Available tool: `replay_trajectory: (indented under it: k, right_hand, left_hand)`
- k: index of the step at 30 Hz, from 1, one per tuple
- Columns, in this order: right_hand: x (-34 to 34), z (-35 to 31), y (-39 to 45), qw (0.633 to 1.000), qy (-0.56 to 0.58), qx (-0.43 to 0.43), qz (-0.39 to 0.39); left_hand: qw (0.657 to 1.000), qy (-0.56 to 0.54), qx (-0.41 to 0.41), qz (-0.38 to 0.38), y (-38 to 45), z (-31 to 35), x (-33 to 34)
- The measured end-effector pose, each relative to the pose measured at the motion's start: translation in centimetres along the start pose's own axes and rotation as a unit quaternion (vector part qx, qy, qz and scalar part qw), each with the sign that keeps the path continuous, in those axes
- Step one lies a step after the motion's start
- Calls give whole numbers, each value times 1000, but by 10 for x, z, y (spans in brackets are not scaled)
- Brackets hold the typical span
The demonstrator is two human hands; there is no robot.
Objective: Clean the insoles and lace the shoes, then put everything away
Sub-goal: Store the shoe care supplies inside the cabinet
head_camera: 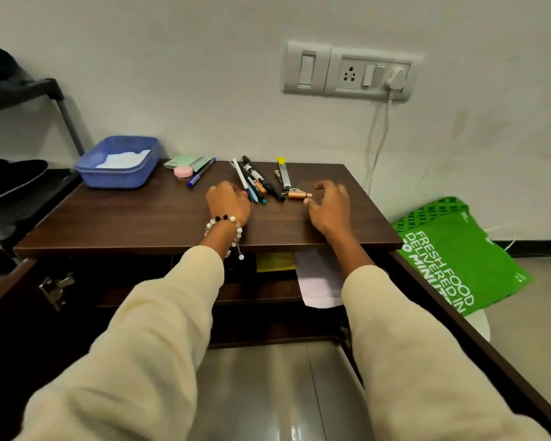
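so both hands are up on the dark wooden cabinet top (140,218): left hand (228,202) has its fingers curled at the near end of the pile of pens (255,183), can't tell if it's actually gripping one, and right hand (330,208) is loosely spread, holding nothing, just beside a small gold tube (299,195). Blue tub (120,162) sits back left, green bag (452,253) on the floor at right, both cabinet doors open below

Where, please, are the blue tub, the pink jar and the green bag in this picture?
blue tub (115,181): head view, on its front wall.
pink jar (183,171): head view, on its lid.
green bag (452,249): head view, on its printed side.
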State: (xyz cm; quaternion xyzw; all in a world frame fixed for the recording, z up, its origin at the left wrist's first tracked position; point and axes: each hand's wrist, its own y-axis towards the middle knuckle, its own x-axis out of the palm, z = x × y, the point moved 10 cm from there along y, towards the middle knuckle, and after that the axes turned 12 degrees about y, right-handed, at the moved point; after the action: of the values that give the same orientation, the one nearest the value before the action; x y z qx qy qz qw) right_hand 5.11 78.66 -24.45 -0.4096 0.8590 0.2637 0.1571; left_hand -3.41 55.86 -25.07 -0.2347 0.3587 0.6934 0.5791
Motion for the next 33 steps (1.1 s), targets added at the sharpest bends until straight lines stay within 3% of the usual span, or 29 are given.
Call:
replay_trajectory:
  k: [5, 8, 15, 21, 28, 33]
  right_hand:
    - [11, 0, 17, 999, -46, -14, -12]
    - [21, -4, 18, 992, -118, -26, -29]
    - [22, -5, 20, 989, -142, -34, -17]
    - [22, -7, 20, 990, -131, -43, -17]
    - [16, -13, 18, 994, -98, -52, -3]
    - [7, -15, 16, 997, -3, -67, 29]
  left_hand:
    - [999, -44, -16, 25, 15, -1, 5]
    - [998, -57, 15, 25, 17, 9, 8]
    - [992, 73, 99, -23, 22, 31, 29]
    - [983, 141, 114, -36, 28, 36, 39]
    - [988, 91, 126, -26, 27, 35, 33]
    - [989, -21, 144, -10, 12, 35, 15]
